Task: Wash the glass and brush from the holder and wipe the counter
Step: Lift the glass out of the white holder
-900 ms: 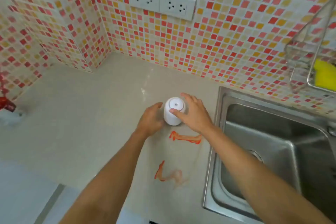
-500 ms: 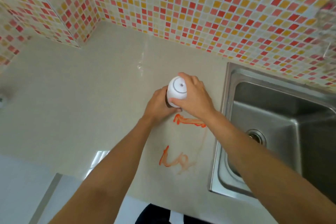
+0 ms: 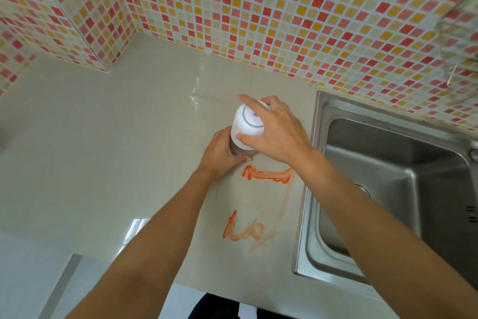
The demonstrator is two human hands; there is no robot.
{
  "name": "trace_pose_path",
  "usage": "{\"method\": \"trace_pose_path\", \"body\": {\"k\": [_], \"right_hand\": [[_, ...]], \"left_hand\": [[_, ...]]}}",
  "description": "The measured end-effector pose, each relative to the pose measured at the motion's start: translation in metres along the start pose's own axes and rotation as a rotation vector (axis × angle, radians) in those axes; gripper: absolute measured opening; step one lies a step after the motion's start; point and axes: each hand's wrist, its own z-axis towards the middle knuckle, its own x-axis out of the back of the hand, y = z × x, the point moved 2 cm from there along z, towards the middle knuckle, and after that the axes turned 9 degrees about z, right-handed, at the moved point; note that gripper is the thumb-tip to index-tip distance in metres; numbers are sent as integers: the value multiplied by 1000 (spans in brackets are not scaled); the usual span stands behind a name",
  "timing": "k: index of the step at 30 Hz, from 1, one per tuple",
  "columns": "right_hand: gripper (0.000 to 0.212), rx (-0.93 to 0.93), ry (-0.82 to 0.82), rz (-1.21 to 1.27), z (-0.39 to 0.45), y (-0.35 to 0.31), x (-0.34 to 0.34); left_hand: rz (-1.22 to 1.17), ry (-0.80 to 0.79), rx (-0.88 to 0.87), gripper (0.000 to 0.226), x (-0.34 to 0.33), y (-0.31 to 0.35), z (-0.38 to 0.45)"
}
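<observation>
A white, dome-topped holder cover (image 3: 247, 124) is near the back of the beige counter (image 3: 116, 150), just left of the sink. My right hand (image 3: 278, 132) grips this cover from above and from the right, with the forefinger laid across its top. My left hand (image 3: 221, 155) is closed around the part below it, a greyish see-through base (image 3: 236, 150) showing just under the cover's rim. The cover sits slightly raised and tilted over that base. Any brush inside is hidden. Orange smears mark the counter, one (image 3: 266, 176) right in front of the holder and one (image 3: 245, 234) nearer me.
A stainless steel sink (image 3: 388, 163) fills the right side, its drain partly hidden by my right forearm. A blurred wire rack (image 3: 460, 41) hangs on the mosaic tile wall at the upper right. The counter's front edge runs along the bottom left.
My right hand has lifted and tilted the white cover, so the see-through base shows under it. My left hand has closed tighter around that base. The view has tipped downward.
</observation>
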Motion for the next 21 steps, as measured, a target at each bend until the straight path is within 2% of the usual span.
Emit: {"method": "trace_pose_path", "body": {"k": [2,7,10,13,16,18,21], "right_hand": [[74,-20,50,51,-2,0,10],[61,-125,269,353,-6,17,38],[55,-322,344,610,-12,45,41],[66,-558,306,1060,-19,80,29],[66,-625,248,1470,-23,106,17],[64,-616,214,1582,-22,117,11],[60,-587,199,1512,-10,129,4]], "left_hand": [[5,9,-2,68,1,1,-2],[30,10,12,83,2,5,-3],[-8,-1,17,91,4,12,-1],[-38,10,58,92,4,17,-2],[-79,37,78,90,2,19,-2],[-85,50,92,84,2,20,-3],[-61,58,98,78,2,19,-3]]}}
